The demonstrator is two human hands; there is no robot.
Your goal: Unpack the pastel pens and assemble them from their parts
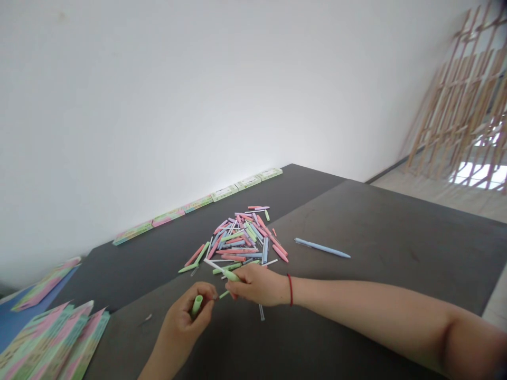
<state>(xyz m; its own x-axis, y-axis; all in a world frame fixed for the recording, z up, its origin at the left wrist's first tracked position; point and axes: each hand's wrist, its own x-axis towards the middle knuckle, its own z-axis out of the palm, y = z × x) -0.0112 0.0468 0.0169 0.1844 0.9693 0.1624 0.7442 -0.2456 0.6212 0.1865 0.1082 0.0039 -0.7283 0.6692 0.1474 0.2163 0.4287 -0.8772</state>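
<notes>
At the near side of a dark counter, two bare hands work close together, just in front of a loose heap of pen parts. The left hand has its fingers curled around a green tube, whose open end faces up between thumb and fingers. The right hand, with a red string around its wrist, pinches a green pen tip; a white refill sticks out of it, slanting up and left toward the heap. A thin green piece shows in the narrow gap between the hands; which of them holds it, I cannot tell.

The heap lies beyond the right hand, its pink, green, blue and purple pieces crossing one another, with white refills among them. A few green and red pieces lie at its left edge. Below the right hand, a clear strip rests on the counter. To the right of the heap, apart from it, lies a blue pen.

Along the white wall runs a row of flat boxes, end to end. Printed packets overlap at the lower left, and a wooden rack stands at the far right, beyond the counter.
</notes>
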